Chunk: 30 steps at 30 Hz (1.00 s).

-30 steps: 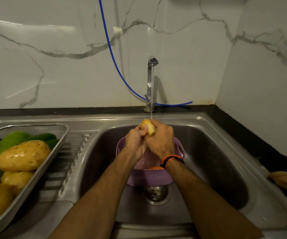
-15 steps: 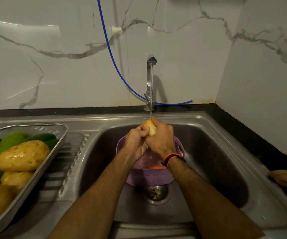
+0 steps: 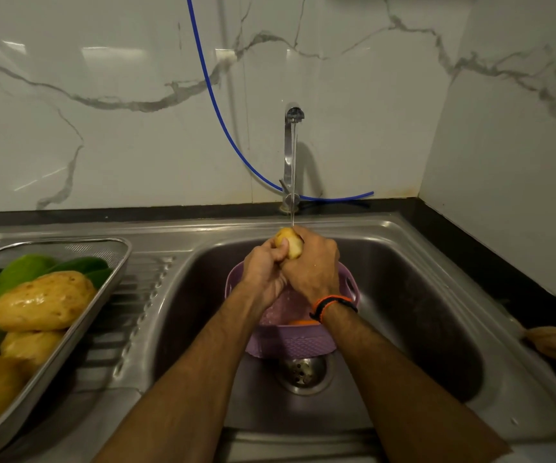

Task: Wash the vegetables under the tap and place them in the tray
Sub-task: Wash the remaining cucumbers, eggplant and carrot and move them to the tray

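Left hand and right hand together, fingers curled.

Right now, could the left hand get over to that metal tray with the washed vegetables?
Probably yes. The left hand grips the potato under the tap, and the tray sits on the draining board on that same side. Nothing visible stands between them; only the sink's edge to cross.

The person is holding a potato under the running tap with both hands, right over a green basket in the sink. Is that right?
Almost. The head view shows the basket in the sink is purple, not green. The rest holds: the left hand and the right hand both grip the potato under the running tap, right above that basket.
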Each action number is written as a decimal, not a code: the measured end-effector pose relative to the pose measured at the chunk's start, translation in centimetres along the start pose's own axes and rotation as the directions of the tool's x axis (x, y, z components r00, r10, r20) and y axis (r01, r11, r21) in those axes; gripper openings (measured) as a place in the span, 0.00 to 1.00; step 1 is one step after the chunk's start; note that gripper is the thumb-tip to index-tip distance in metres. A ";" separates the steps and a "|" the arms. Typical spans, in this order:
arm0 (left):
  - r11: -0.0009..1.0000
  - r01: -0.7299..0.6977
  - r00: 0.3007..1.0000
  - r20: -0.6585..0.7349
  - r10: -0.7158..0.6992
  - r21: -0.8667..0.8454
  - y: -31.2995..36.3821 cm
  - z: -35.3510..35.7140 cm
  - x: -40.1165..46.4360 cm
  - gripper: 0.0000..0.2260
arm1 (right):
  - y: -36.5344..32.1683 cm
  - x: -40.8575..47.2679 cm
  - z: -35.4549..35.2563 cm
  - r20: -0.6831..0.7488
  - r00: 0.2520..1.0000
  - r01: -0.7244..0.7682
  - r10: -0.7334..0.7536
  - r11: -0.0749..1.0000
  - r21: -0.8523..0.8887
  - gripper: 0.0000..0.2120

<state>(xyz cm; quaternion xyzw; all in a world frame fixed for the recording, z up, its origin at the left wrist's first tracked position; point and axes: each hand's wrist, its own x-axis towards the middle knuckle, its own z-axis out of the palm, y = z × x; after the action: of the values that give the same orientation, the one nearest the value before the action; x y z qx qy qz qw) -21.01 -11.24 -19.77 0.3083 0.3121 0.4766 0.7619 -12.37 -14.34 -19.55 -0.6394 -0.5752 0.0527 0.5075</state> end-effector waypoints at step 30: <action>0.919 -0.100 0.992 -0.031 0.121 0.382 -0.4 0.2 0.8 0.16 | 0.2 0.2 0.2 0.114 0.992 0.072 -0.062 0.993 -0.089 0.13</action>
<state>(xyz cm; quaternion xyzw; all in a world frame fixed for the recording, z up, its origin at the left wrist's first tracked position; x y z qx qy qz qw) -20.35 -10.67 -20.06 0.4539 0.4010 0.4577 0.6510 -12.31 -13.99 -19.68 -0.6387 -0.6255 0.0441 0.4460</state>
